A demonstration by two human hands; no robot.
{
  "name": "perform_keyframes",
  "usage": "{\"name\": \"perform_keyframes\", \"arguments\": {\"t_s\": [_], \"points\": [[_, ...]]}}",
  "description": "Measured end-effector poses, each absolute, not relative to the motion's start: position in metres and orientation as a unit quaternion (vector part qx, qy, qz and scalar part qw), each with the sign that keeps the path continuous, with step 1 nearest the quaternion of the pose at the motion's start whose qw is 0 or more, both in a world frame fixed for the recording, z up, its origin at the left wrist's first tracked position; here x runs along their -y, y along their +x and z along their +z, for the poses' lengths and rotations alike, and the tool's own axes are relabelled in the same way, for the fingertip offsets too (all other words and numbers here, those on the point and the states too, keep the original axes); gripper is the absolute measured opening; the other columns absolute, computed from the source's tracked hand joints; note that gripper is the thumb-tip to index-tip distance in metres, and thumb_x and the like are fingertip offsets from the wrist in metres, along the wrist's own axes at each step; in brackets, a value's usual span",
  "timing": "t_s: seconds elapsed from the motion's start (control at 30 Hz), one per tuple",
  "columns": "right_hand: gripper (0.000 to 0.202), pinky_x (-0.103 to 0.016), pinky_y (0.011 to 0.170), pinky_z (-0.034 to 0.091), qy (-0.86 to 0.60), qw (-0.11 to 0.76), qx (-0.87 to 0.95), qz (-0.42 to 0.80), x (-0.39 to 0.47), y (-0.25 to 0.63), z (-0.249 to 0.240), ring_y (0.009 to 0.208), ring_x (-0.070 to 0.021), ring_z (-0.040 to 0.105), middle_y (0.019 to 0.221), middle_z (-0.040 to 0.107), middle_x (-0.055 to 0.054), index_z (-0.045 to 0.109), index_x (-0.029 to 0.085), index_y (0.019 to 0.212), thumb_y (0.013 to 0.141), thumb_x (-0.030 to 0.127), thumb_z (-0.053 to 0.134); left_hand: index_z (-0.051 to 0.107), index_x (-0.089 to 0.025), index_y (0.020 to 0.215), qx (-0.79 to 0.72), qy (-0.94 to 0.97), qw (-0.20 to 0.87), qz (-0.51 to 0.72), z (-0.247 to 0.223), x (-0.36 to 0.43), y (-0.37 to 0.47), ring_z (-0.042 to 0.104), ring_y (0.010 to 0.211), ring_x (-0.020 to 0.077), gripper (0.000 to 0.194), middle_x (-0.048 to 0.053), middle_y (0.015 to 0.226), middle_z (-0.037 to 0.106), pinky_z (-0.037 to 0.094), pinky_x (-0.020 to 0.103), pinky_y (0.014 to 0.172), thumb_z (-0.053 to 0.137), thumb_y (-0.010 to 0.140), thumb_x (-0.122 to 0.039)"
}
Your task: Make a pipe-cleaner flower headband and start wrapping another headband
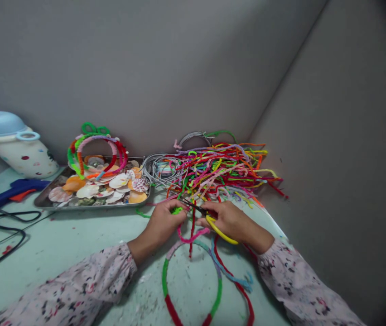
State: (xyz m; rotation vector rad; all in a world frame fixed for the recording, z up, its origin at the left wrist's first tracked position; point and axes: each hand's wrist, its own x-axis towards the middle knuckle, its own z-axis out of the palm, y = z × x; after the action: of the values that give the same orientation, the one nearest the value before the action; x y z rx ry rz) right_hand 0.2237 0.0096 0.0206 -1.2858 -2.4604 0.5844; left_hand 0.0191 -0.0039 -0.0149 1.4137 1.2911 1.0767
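Note:
My left hand [166,221] is closed on a bright green pipe cleaner [177,211] that looks bent or bunched at the fingertips. In my right hand [229,220] are scissors with yellow handles [225,236], their dark blades pointing left towards the green piece. Whether the blades touch it I cannot make out. Below the hands, a pink pipe cleaner [186,240] curves beside a dark red one [193,228]. Nearest to me lies a hoop [164,277] wrapped in green, red and pastel sections. Blue [227,270] and red [247,301] pipe cleaners lie right of it.
A heap of coloured pipe cleaners [220,167] and coiled grey wire [161,168] lie against the wall. A metal tray [94,207] holds shells [120,181] and wrapped hoops [97,139]. At left are a spotted cup [25,156], a blue tool [1,199] and a black cable [19,231].

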Motion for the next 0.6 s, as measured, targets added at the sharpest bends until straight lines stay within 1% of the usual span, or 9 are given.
{"name": "perform_keyframes", "arguments": {"t_s": [0.17, 0.33, 0.6], "points": [[0.038, -0.022, 0.055, 0.029, -0.448, 0.154, 0.858, 0.197, -0.0103, 0.2229, 0.0186, 0.055, -0.0114, 0.047, 0.066, 0.061, 0.0, 0.069, 0.019, 0.097, 0.081, 0.052, 0.059, 0.067, -0.016, 0.074, -0.526, 0.571, 0.455, 0.437, -0.0143, 0.0033, 0.0195, 0.046, 0.051, 0.0106, 0.013, -0.001, 0.061, 0.06, 0.034, 0.021, 0.049, 0.059, 0.067, -0.022], [0.034, -0.022, 0.055, 0.029, -0.435, 0.16, 0.865, 0.192, -0.0112, 0.2236, 0.0163, 0.055, -0.0112, 0.047, 0.066, 0.062, -0.001, 0.069, 0.019, 0.094, 0.082, 0.049, 0.058, 0.067, -0.015, 0.075, -0.533, 0.568, 0.456, 0.431, -0.0143, 0.0033, 0.02, 0.044, 0.05, 0.0099, 0.014, -0.001, 0.059, 0.058, 0.033, 0.021, 0.049, 0.059, 0.067, -0.024], [0.037, -0.022, 0.055, 0.03, -0.442, 0.147, 0.862, 0.199, -0.0109, 0.2267, 0.0227, 0.057, -0.0116, 0.048, 0.067, 0.062, 0.0, 0.068, 0.019, 0.1, 0.08, 0.05, 0.061, 0.067, -0.016, 0.076, -0.525, 0.563, 0.464, 0.437, -0.0169, 0.0036, 0.0195, 0.046, 0.049, 0.0101, 0.014, -0.001, 0.059, 0.059, 0.033, 0.021, 0.048, 0.06, 0.068, -0.024]]}}
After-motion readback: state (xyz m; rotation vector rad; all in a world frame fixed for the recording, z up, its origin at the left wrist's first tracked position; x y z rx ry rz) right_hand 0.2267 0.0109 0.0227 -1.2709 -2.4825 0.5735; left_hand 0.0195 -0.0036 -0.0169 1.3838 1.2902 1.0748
